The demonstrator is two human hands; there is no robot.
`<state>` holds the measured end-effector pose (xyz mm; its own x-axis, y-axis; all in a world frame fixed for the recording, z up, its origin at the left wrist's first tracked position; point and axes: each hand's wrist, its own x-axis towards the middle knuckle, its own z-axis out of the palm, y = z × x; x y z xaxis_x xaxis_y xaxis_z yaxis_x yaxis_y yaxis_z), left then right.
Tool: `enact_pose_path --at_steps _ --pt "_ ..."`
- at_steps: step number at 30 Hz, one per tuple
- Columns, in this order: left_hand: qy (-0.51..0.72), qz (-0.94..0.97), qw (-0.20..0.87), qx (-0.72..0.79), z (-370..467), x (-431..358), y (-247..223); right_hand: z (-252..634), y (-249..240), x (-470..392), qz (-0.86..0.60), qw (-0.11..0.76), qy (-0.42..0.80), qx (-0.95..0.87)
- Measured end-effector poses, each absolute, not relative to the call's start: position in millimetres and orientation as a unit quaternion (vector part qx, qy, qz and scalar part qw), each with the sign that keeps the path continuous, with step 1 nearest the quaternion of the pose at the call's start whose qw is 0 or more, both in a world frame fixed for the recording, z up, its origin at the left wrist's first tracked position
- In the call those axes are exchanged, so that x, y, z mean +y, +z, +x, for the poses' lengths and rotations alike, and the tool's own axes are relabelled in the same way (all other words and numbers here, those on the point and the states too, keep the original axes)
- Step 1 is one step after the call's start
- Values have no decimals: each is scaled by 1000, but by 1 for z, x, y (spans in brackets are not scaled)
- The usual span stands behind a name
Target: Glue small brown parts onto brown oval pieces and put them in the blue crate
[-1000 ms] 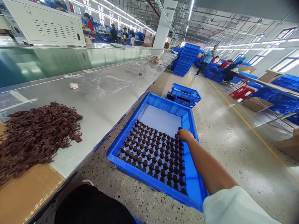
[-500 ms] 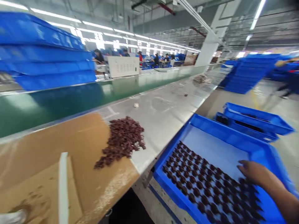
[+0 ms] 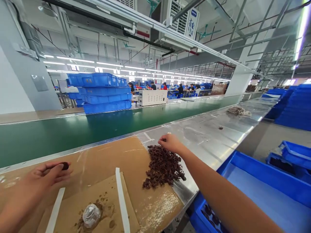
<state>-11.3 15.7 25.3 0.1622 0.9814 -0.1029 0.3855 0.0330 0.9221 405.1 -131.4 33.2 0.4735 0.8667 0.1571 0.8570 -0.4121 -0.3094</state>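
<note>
My left hand (image 3: 50,176) is over the cardboard at the left, its thumb and fingers pinching a small dark brown disc (image 3: 65,165). My right hand (image 3: 170,143) reaches to the far edge of a pile of small dark brown pieces (image 3: 165,166). Its fingers are curled together, and I cannot make out what is between them. A crumpled clear plastic lump (image 3: 91,215) sits on the cardboard sheet (image 3: 104,194), with brown stains around it. White strips (image 3: 122,200) run along both sides of that sheet.
Below the bench at the right stands a blue tray (image 3: 255,187) holding dark pieces, partly behind my right arm. A green conveyor belt (image 3: 145,118) runs beyond the metal bench (image 3: 194,132). A cloth (image 3: 239,111) lies farther along. Stacked blue crates (image 3: 104,92) stand across the belt.
My view has swung left and up. My right hand has moved from the blue tray to the pile on the bench. My left hand has come into view with the brown disc.
</note>
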Motion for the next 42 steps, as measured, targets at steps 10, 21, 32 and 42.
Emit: enact_pose_path --at_steps 10,21,32,42 --pt "552 474 562 393 -19 32 -6 375 20 -56 -868 64 61 -488" --pt "526 456 637 332 -9 18 -1 271 73 -36 -684 392 137 -600" --pt "479 468 621 406 -2 12 -1 214 48 -88 -501 374 313 -715" --pt "463 483 612 422 0 10 -5 199 52 -106 -502 269 277 -774"
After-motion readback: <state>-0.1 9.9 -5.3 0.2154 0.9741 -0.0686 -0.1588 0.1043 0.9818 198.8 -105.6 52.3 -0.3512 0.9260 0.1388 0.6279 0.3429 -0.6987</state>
